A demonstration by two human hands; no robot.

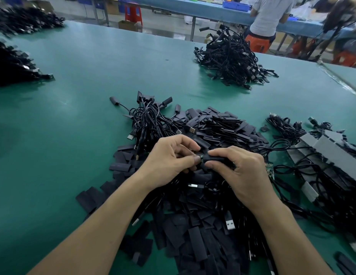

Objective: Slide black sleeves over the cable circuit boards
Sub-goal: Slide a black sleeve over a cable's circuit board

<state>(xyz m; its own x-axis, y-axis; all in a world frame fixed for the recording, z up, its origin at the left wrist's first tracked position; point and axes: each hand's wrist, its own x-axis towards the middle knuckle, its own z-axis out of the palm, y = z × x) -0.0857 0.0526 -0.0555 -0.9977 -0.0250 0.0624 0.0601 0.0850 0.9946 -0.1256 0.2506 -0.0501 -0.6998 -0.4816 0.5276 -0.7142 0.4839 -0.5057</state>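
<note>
**Alignment of black sleeve (216, 159) to circuit board (201, 156)**

Both items are held above the heap of loose sleeves (193, 231) at the middle of the near edge of the table (74, 86).

The right hand (242, 171) holds the black sleeve. Its forefinger on the far side and its thumb on the near side are clamped on it, with the remaining fingers curled behind. The sleeve's long axis runs left to right, roughly parallel to the near edge. Its open mouth faces the left hand (171, 157).

The left hand pinches the circuit board between thumb tip and forefinger tip, with the other fingers curled under the palm. Only a small greenish end of the board shows between the two sets of fingertips. It sits at the sleeve mouth. Whether it has entered, and how far, cannot be told.

Judgement: the coming move is a straight push along this shared axis, sleeve leftward or board rightward. Both hands are equally near the joint, knuckles up, with the forearms converging from the near edge. Any tilt between board and mouth would likely snag a board corner on the sleeve rim.

The board's own lead cannot be traced among the tangled cables (149, 122) beyond the left hand. A second bare board (269, 168) lies just beside the right hand, on its outer side.
</note>
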